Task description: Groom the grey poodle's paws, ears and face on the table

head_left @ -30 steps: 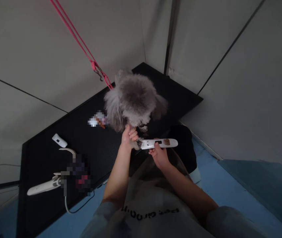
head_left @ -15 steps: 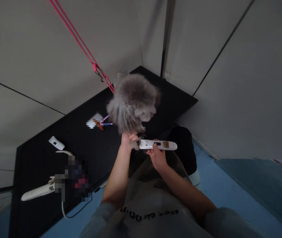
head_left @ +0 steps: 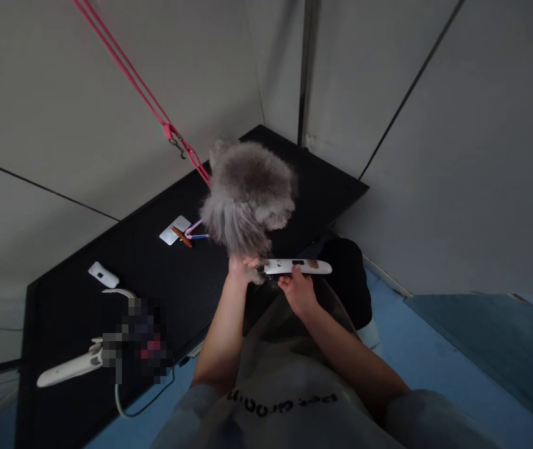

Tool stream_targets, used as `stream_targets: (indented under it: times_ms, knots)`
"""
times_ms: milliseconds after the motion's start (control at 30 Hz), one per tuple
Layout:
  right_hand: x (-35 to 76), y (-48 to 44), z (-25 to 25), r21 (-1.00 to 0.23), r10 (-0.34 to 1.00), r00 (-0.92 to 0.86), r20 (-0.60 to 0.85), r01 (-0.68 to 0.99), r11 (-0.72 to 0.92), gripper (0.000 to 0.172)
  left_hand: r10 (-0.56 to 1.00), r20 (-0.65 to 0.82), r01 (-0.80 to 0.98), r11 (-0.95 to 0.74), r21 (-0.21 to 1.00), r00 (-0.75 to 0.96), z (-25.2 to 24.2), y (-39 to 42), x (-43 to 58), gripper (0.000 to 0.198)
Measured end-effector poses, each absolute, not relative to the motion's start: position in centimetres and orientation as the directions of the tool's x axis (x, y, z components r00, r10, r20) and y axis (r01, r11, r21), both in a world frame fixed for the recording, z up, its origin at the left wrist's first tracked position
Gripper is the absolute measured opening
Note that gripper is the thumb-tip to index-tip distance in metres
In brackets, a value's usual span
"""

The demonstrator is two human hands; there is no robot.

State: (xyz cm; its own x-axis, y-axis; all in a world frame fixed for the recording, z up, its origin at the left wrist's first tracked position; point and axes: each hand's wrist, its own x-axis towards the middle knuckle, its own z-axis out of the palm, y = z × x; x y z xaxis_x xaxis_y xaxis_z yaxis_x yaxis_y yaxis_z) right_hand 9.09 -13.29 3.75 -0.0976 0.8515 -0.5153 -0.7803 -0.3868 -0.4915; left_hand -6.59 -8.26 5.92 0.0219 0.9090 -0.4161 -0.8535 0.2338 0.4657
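Note:
A fluffy grey dog (head_left: pixel 250 187) is on the black table, its long-haired side towards me. My left hand (head_left: pixel 239 268) is closed around one of its legs, and the furry paw (head_left: pixel 255 277) sticks out past the fingers. My right hand (head_left: pixel 299 293) grips a white hair clipper (head_left: pixel 280 267) with the thumb on top. The clipper lies nearly level, and its blade end is right at the paw. Fur and fingers hide whether the blade touches it.
On the black table (head_left: pixel 191 299) are a smaller white clipper (head_left: pixel 103 274), a white card (head_left: pixel 168 234), a brown-handled tool (head_left: pixel 182 237), pink-and-blue scissors (head_left: pixel 196 232) and a larger white corded device (head_left: pixel 70 368). A pink leash (head_left: pixel 130 78) runs up from the dog. Walls stand behind.
The clipper's far end has tipped up slightly, and its blade stays by the paw. My left hand keeps its hold on the leg. The view has shifted a little.

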Motion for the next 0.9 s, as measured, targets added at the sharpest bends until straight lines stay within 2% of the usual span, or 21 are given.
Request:
stream_targets:
  times_ms: [100, 167, 400, 667, 900]
  knots:
    - [8.8, -14.0, 4.1, -0.539, 0.873, -0.024, -0.486, -0.779, -0.322, 0.047, 0.903, -0.429, -0.851, 0.226, 0.473, 0.002, 6.0, -8.4, -6.4, 0.039]
    - [8.5, -14.5, 4.5, -0.551, 0.902, -0.036, -0.43, -0.781, -0.294, 0.048, 0.892, -0.451, -0.85, 0.214, 0.481, -0.031, 6.2, -8.5, -6.1, 0.043]
    - [8.1, -15.2, 5.1, -0.674, 0.942, 0.021, -0.335, -0.704, -0.224, 0.039, 0.868, -0.484, -0.855, 0.166, 0.492, -0.11, 6.9, -8.6, -5.0, 0.05]
    - [8.1, -15.4, 4.7, -0.7, 0.976, 0.022, -0.217, -0.701, -0.14, 0.035, 0.871, -0.471, -0.859, 0.129, 0.495, -0.14, 7.9, -8.5, -4.1, 0.049]
    - [9.8, -14.4, 4.2, -0.753, 0.982, 0.011, -0.19, -0.644, -0.139, 0.038, 0.869, -0.479, -0.862, 0.145, 0.486, -0.124, 7.4, -8.8, -4.8, 0.051]
